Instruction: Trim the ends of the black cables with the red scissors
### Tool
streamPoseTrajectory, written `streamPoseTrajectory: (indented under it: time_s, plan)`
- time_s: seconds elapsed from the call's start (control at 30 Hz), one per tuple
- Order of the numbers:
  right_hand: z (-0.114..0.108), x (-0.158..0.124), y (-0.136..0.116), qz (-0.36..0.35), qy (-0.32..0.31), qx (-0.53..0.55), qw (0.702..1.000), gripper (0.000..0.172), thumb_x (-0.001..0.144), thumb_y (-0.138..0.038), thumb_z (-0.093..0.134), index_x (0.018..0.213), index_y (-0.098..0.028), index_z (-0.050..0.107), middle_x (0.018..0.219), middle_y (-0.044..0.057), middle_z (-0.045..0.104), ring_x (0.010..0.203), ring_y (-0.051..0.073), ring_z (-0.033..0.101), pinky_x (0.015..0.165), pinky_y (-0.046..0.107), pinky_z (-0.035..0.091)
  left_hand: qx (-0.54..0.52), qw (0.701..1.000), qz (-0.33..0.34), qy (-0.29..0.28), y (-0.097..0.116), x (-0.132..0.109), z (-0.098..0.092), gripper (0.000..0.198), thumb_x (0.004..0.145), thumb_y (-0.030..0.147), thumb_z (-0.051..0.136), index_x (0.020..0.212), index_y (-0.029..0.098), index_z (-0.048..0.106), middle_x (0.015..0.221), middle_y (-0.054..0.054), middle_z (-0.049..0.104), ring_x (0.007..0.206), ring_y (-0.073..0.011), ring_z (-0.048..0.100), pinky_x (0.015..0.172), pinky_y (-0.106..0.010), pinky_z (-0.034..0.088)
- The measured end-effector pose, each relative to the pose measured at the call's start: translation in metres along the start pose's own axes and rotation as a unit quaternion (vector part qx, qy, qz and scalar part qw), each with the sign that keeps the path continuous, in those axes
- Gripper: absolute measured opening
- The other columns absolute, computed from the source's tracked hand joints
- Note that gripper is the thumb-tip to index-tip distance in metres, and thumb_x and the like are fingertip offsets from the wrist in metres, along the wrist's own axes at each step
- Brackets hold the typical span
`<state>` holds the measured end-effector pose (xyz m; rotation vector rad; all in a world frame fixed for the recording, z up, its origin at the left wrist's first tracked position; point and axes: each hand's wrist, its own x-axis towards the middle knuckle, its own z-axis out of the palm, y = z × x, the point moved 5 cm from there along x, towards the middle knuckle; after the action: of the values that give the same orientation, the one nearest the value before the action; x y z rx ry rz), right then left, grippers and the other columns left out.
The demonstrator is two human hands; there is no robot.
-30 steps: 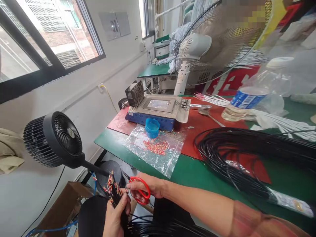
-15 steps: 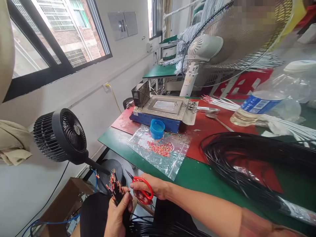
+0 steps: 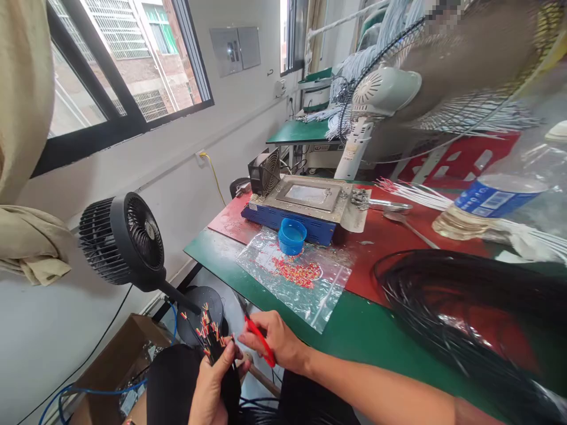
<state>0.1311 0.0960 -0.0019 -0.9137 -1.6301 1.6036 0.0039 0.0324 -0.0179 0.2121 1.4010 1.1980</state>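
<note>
Below and to the right of the black fan [image 3: 128, 239], the left hand [image 3: 211, 386] has its fingers clenched around a wire bundle [image 3: 209, 330]. Further right of the fan, the right hand [image 3: 278, 347] grasps red scissors [image 3: 257, 339].

Black fan [image 3: 128, 239] beside green table [image 3: 354, 330]; blue cup [image 3: 292, 235] on plastic bag [image 3: 305, 283].
</note>
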Motion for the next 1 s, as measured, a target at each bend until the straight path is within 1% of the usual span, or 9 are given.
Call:
streamPoseTrajectory:
  time_s: [0.07, 0.13, 0.2, 0.27, 0.33, 0.4, 0.73, 0.93, 1.0]
  plan:
    - [0.001, -0.003, -0.011, -0.097, 0.02, -0.103, 0.99, 0.038, 0.073, -0.051, 0.059, 0.063, -0.013, 0.061, 0.057, -0.001, 0.05, 0.052, 0.008, 0.042, 0.051, 0.022, 0.033, -0.032, 0.999, -0.03, 0.002, 0.001, -0.004, 0.002, 0.03, 0.057, 0.017, 0.074, 0.084, 0.013, 0.06, 0.063, -0.004, 0.065, 0.062, -0.0157, 0.061, 0.065, -0.032, 0.053]
    - [0.003, -0.005, -0.015, -0.129, 0.02, -0.124, 0.984, 0.036, 0.075, -0.049, 0.057, 0.066, -0.014, 0.063, 0.059, 0.0, 0.051, 0.055, 0.009, 0.043, 0.054, 0.022, 0.033, -0.042, 0.999, -0.031, -0.005, 0.002, -0.005, 0.002, 0.03, 0.059, 0.016, 0.072, 0.086, 0.013, 0.06, 0.067, -0.005, 0.066, 0.064, -0.0155, 0.062, 0.066, -0.032, 0.054]
    - [0.003, -0.004, -0.012, -0.087, 0.01, -0.076, 0.993, 0.038, 0.076, -0.05, 0.055, 0.067, -0.014, 0.063, 0.057, -0.001, 0.051, 0.053, 0.009, 0.043, 0.051, 0.021, 0.033, -0.035, 0.999, -0.014, -0.006, 0.002, -0.003, -0.001, 0.028, 0.058, 0.016, 0.073, 0.083, 0.013, 0.06, 0.067, -0.005, 0.066, 0.064, -0.0151, 0.061, 0.066, -0.032, 0.054]
    - [0.005, -0.002, -0.003, -0.008, -0.013, 0.003, 1.0, 0.041, 0.074, -0.053, 0.055, 0.068, -0.013, 0.06, 0.053, -0.002, 0.049, 0.047, 0.008, 0.043, 0.046, 0.02, 0.033, -0.024, 1.0, 0.007, -0.012, -0.001, 0.0, -0.004, 0.026, 0.056, 0.017, 0.074, 0.078, 0.013, 0.06, 0.064, -0.005, 0.065, 0.064, -0.0155, 0.06, 0.065, -0.034, 0.054]
    - [0.007, -0.001, 0.005, 0.06, -0.037, 0.076, 0.995, 0.044, 0.071, -0.056, 0.057, 0.067, -0.013, 0.056, 0.05, -0.004, 0.047, 0.042, 0.007, 0.042, 0.041, 0.018, 0.032, -0.014, 0.999, 0.023, -0.026, -0.004, 0.004, -0.006, 0.027, 0.054, 0.021, 0.076, 0.075, 0.013, 0.061, 0.061, -0.005, 0.065, 0.063, -0.0163, 0.06, 0.065, -0.035, 0.055]
    - [0.01, 0.0, 0.009, 0.091, -0.05, 0.121, 0.987, 0.046, 0.067, -0.058, 0.06, 0.065, -0.013, 0.053, 0.049, -0.004, 0.048, 0.039, 0.005, 0.042, 0.039, 0.017, 0.031, -0.003, 0.999, 0.033, -0.033, -0.006, 0.005, -0.006, 0.029, 0.052, 0.024, 0.077, 0.074, 0.012, 0.062, 0.062, -0.005, 0.065, 0.064, -0.0167, 0.06, 0.065, -0.035, 0.054]
    - [0.012, -0.001, 0.01, 0.102, -0.09, 0.144, 0.98, 0.048, 0.065, -0.059, 0.062, 0.063, -0.012, 0.053, 0.049, -0.004, 0.049, 0.038, 0.005, 0.043, 0.037, 0.016, 0.031, 0.019, 0.998, 0.051, -0.027, -0.005, 0.002, -0.006, 0.033, 0.049, 0.028, 0.078, 0.073, 0.012, 0.063, 0.068, -0.006, 0.066, 0.066, -0.0179, 0.06, 0.068, -0.037, 0.053]
    - [0.003, -0.001, 0.001, 0.016, -0.013, -0.006, 1.0, 0.041, 0.07, -0.052, 0.061, 0.06, -0.013, 0.055, 0.044, -0.005, 0.044, 0.042, 0.005, 0.038, 0.042, 0.018, 0.029, 0.014, 0.999, 0.039, -0.019, -0.007, 0.003, -0.007, 0.033, 0.051, 0.03, 0.077, 0.075, 0.012, 0.063, 0.061, -0.005, 0.063, 0.062, -0.016, 0.058, 0.068, -0.035, 0.054]
    - [0.003, -0.001, -0.001, 0.015, -0.015, -0.017, 1.0, 0.041, 0.069, -0.053, 0.062, 0.06, -0.013, 0.056, 0.045, -0.005, 0.044, 0.043, 0.005, 0.038, 0.042, 0.018, 0.029, 0.012, 0.999, 0.043, -0.015, -0.006, 0.002, -0.006, 0.032, 0.051, 0.03, 0.077, 0.075, 0.013, 0.064, 0.063, -0.005, 0.063, 0.063, -0.0159, 0.058, 0.068, -0.035, 0.054]
